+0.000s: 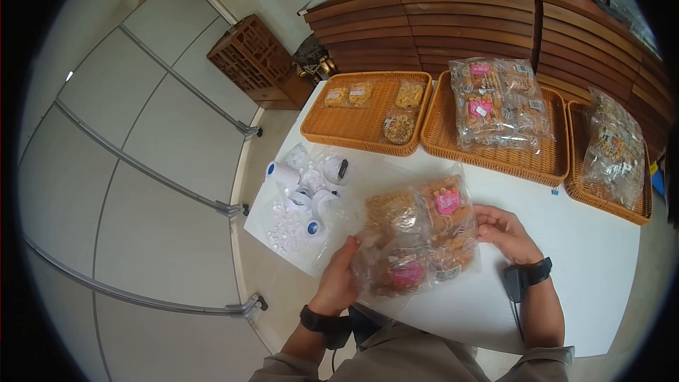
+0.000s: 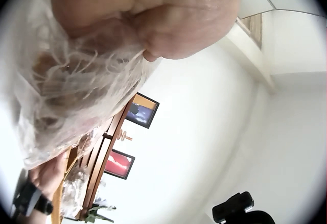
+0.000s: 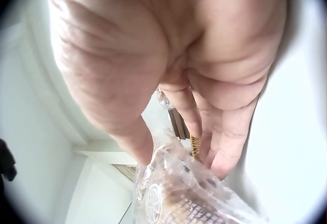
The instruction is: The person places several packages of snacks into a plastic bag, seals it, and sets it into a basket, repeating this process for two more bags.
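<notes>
A clear plastic bag of snack packets [image 1: 417,233], two with pink labels, is held up in front of me over the near side of the white table. At its left edge my left hand [image 1: 338,284] grips the crinkled plastic, the thumb showing on top. My right hand [image 1: 511,235] pinches the opposite edge. The right wrist view shows the thumb [image 3: 137,145] on one side of the plastic bag [image 3: 179,193] and the fingers on the other. In the left wrist view the left palm [image 2: 153,14] hides part of the bag [image 2: 76,91].
Along the table's [image 1: 566,269] far side stand a wicker tray [image 1: 375,120] with several small packets, another tray [image 1: 488,163] bearing stacked bagged snacks [image 1: 502,102], and a third [image 1: 615,201] with more bags [image 1: 614,145]. White label rolls [image 1: 284,173] and scraps lie at left.
</notes>
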Demonstrator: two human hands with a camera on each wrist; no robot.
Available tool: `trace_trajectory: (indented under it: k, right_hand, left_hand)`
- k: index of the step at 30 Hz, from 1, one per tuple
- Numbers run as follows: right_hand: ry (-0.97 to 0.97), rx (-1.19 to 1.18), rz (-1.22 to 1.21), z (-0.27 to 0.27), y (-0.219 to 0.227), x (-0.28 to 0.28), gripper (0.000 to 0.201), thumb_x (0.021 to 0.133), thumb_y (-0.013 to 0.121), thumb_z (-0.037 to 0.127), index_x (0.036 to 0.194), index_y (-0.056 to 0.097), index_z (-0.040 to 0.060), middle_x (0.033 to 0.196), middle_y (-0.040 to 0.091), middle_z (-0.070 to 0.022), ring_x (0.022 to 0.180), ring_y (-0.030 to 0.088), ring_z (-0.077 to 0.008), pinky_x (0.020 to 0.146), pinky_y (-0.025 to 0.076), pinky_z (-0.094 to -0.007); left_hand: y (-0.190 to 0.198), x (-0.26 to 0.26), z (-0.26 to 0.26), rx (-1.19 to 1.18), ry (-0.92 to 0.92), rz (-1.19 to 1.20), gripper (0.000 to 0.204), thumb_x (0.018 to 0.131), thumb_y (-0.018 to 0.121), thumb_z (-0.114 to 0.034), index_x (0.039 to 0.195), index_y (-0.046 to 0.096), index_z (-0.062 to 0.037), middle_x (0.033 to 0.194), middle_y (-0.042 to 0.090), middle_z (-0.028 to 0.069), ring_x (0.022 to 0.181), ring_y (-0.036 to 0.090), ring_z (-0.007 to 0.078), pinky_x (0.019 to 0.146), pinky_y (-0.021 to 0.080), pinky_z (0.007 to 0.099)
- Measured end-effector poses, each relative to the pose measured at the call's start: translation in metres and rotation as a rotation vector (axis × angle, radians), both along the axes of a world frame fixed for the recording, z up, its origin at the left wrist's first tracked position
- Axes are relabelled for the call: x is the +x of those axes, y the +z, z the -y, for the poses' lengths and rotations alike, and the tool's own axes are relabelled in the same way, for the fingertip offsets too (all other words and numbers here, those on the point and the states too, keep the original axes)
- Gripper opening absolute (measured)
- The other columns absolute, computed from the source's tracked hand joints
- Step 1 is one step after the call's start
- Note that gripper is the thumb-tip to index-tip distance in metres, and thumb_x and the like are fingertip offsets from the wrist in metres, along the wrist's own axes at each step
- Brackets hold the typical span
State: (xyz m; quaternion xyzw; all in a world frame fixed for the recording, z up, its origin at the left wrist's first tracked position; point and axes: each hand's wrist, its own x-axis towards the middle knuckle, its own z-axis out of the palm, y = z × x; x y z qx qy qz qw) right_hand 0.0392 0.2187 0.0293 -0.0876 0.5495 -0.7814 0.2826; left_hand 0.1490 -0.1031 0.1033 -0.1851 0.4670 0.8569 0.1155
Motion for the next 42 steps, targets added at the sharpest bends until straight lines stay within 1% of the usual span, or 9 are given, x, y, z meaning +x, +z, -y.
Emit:
trace_trajectory:
  k: [5,8,11,17,28,32,35,38,42]
  right_hand:
    - [0.008,-0.025,0.013,0.002,0.003,-0.001,0.046,0.093,0.063,0.003,0.138,0.052,-0.001,0.112,0.067,-0.013,0.099,0.067,-0.0197,0.091,0.056,-0.0328]
    - [0.011,-0.014,0.021,0.002,0.007,-0.001,0.046,0.093,0.063,0.002,0.137,0.052,-0.001,0.113,0.066,-0.015,0.1,0.068,-0.0219,0.092,0.057,-0.0339]
    - [0.008,-0.001,0.022,0.003,0.006,-0.001,0.046,0.093,0.063,0.001,0.137,0.052,-0.0013,0.113,0.066,-0.0156,0.101,0.068,-0.0227,0.092,0.057,-0.0339]
    - [0.007,-0.004,0.017,0.005,0.006,0.0,0.046,0.092,0.063,-0.001,0.137,0.052,-0.0027,0.114,0.066,-0.0168,0.101,0.068,-0.0237,0.092,0.057,-0.0342]
    - [-0.011,0.011,0.054,0.009,0.01,0.001,0.043,0.094,0.06,0.0,0.137,0.052,-0.0026,0.117,0.065,-0.0154,0.102,0.068,-0.0243,0.09,0.056,-0.0353]
    - [0.166,0.3,-0.132,0.02,0.048,-0.005,0.042,0.093,0.063,-0.002,0.134,0.054,-0.0027,0.114,0.069,-0.0154,0.101,0.068,-0.0231,0.09,0.055,-0.0337]
    - [0.187,0.368,-0.237,0.041,0.094,-0.022,0.039,0.093,0.064,0.0,0.131,0.056,-0.003,0.113,0.069,-0.0161,0.101,0.068,-0.0226,0.09,0.055,-0.0331]
    - [0.167,0.352,-0.399,0.076,0.134,-0.054,0.038,0.095,0.064,0.006,0.131,0.057,-0.0034,0.116,0.069,-0.0142,0.103,0.068,-0.0213,0.09,0.055,-0.0325]
    - [0.163,0.506,-0.513,0.134,0.156,-0.114,0.041,0.094,0.068,0.016,0.13,0.059,-0.0013,0.116,0.069,-0.0133,0.102,0.068,-0.0207,0.089,0.055,-0.0307]
  left_hand:
    - [0.012,-0.001,0.02,-0.031,0.145,-0.075,0.056,0.104,0.045,-0.046,0.143,0.044,-0.0059,0.137,0.056,0.0104,0.123,0.055,0.0253,0.105,0.044,0.0413]
    - [0.005,-0.005,0.033,-0.043,0.267,-0.133,0.057,0.104,0.044,-0.048,0.144,0.043,-0.0071,0.139,0.054,0.0111,0.124,0.054,0.0266,0.106,0.043,0.0433]
    - [0.0,-0.005,0.04,0.03,0.272,-0.191,0.056,0.105,0.043,-0.047,0.144,0.043,-0.0079,0.14,0.054,0.0108,0.125,0.053,0.0271,0.106,0.043,0.0444]
    - [-0.039,-0.001,0.05,0.155,0.305,-0.129,0.054,0.105,0.04,-0.046,0.144,0.044,-0.0085,0.14,0.055,0.0116,0.127,0.053,0.0285,0.108,0.043,0.046]
    - [-0.084,0.003,0.054,0.313,0.293,-0.113,0.053,0.107,0.033,-0.044,0.148,0.038,-0.0111,0.138,0.054,0.0093,0.121,0.055,0.0279,0.102,0.045,0.0456]
    - [-0.081,0.002,0.051,0.365,0.338,-0.112,0.052,0.107,0.033,-0.045,0.146,0.04,-0.0106,0.135,0.056,0.0097,0.119,0.057,0.0284,0.101,0.046,0.046]
    - [-0.089,-0.001,0.05,0.392,0.38,-0.099,0.051,0.107,0.035,-0.044,0.144,0.042,-0.0097,0.134,0.056,0.0108,0.117,0.058,0.0281,0.099,0.048,0.0461]
    - [-0.094,0.0,0.052,0.395,0.338,-0.135,0.05,0.107,0.037,-0.043,0.143,0.043,-0.0089,0.135,0.056,0.0112,0.116,0.059,0.0275,0.098,0.049,0.0458]
    - [-0.096,0.0,0.053,0.387,0.326,-0.147,0.051,0.106,0.039,-0.043,0.144,0.043,-0.009,0.136,0.055,0.0112,0.117,0.059,0.0279,0.097,0.049,0.0457]
